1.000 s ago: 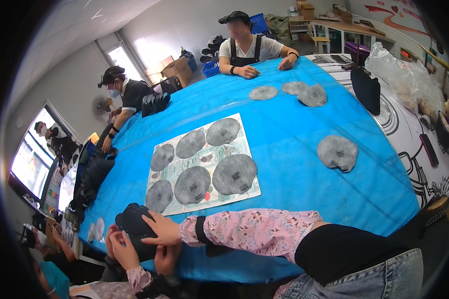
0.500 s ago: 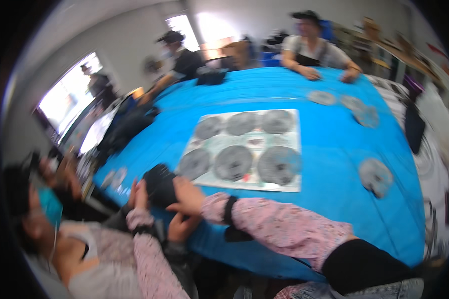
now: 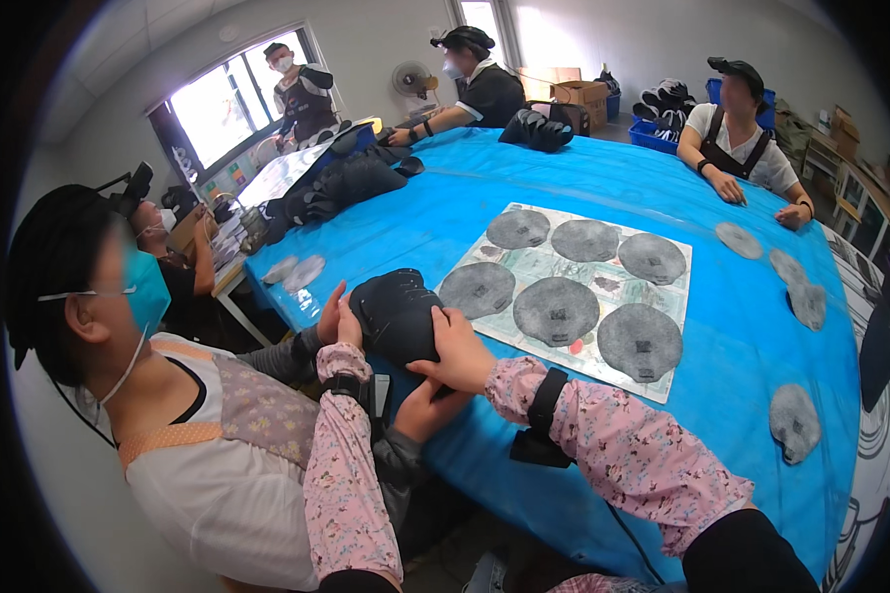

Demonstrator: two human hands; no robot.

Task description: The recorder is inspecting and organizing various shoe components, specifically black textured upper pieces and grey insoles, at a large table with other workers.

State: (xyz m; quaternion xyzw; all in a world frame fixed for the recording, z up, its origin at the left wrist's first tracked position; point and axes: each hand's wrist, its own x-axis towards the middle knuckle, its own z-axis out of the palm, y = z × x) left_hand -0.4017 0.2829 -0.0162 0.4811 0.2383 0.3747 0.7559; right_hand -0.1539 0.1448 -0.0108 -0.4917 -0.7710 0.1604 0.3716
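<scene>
A black rounded bundle (image 3: 398, 314) of what look like stacked curved pieces is held over the near left edge of the blue-covered table. My left hand (image 3: 349, 326) presses against its left side. From the right, my right hand (image 3: 462, 353) grips it, thumb toward me and fingers over its side. A co-worker in a teal mask stands close at my left, with one hand (image 3: 330, 314) beside my left hand and the other hand (image 3: 427, 412) under the bundle. Right of the bundle lies a patterned board (image 3: 591, 259) bearing several grey fuzzy discs (image 3: 556, 311).
Loose grey discs (image 3: 795, 423) lie along the table's right side, and others (image 3: 303, 273) at its left edge. Black stacked pieces (image 3: 336, 188) stand at the far left, another stack (image 3: 536, 129) at the back. Several people stand around the blue sheet (image 3: 603, 474).
My view has swung left, so the table and people sit further right and the blur is gone. Both my hands stay on the black bundle.
</scene>
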